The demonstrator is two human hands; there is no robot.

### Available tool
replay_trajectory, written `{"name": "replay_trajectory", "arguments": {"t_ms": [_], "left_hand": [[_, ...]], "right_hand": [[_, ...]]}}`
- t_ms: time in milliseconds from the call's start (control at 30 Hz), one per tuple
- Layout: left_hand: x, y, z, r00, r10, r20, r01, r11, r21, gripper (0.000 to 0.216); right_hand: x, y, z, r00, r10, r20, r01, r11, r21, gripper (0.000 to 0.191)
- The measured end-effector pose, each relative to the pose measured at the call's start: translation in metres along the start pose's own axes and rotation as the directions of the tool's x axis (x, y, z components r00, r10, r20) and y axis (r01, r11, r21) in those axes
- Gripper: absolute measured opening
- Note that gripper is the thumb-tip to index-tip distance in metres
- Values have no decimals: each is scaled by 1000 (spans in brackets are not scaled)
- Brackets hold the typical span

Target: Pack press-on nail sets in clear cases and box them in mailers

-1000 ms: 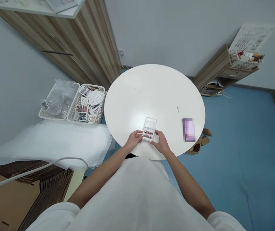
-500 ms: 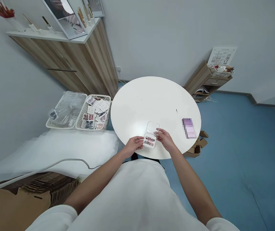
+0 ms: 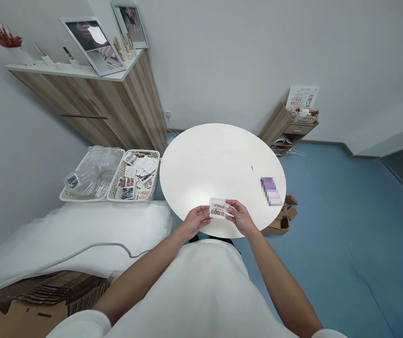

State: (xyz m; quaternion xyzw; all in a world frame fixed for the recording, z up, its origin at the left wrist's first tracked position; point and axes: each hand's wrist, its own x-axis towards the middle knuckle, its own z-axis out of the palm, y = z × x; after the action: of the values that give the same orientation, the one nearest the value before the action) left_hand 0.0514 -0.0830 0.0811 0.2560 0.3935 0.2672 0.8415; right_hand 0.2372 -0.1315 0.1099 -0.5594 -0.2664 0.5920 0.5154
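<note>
My left hand (image 3: 195, 220) and right hand (image 3: 241, 218) have fingers gripping opposite sides of the clear press-on nail case (image 3: 218, 209), near the surface (image 3: 219, 159)'s near edge. I can't tell if its lid (image 3: 218, 202) is latched; uneven squeezing could pop it and scatter nails (image 3: 219, 212).

You had two hands in view, one left hand (image 3: 195, 222) and one right hand (image 3: 240, 217), with one clear case (image 3: 218, 208). You had one tabletop (image 3: 219, 150) and one purple item (image 3: 271, 192), pixelated. You could count three baskets: one bag basket (image 3: 81, 200), one card basket (image 3: 131, 200) and one small basket (image 3: 305, 119). You also had two framed pictures (image 3: 97, 49), one cabinet (image 3: 81, 101), one shelf unit (image 3: 274, 126) and one wall socket (image 3: 167, 114). The cards (image 3: 141, 172) overlapped too much for you to count.
</note>
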Motion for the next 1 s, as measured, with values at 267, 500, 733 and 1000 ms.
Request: {"name": "replay_trajectory", "arguments": {"t_ms": [267, 500, 733, 1000], "left_hand": [[-4, 6, 12, 999, -28, 25, 28, 1000, 7, 26], [4, 1, 19, 1000, 11, -20, -8, 990, 144, 37], [11, -5, 25, 996, 63, -66, -49, 981, 189, 39], [22, -5, 40, 983, 136, -120, -83, 925, 370, 41]], "right_hand": [[-5, 6, -2, 997, -6, -81, 10, 999, 52, 31], [-8, 10, -9, 985, -62, -159, 58, 998, -30, 42], [-10, 14, -20, 988, 92, -121, -103, 990, -91, 39], [10, 11, -39, 989, 88, -119, -100, 991, -93, 41]]}}
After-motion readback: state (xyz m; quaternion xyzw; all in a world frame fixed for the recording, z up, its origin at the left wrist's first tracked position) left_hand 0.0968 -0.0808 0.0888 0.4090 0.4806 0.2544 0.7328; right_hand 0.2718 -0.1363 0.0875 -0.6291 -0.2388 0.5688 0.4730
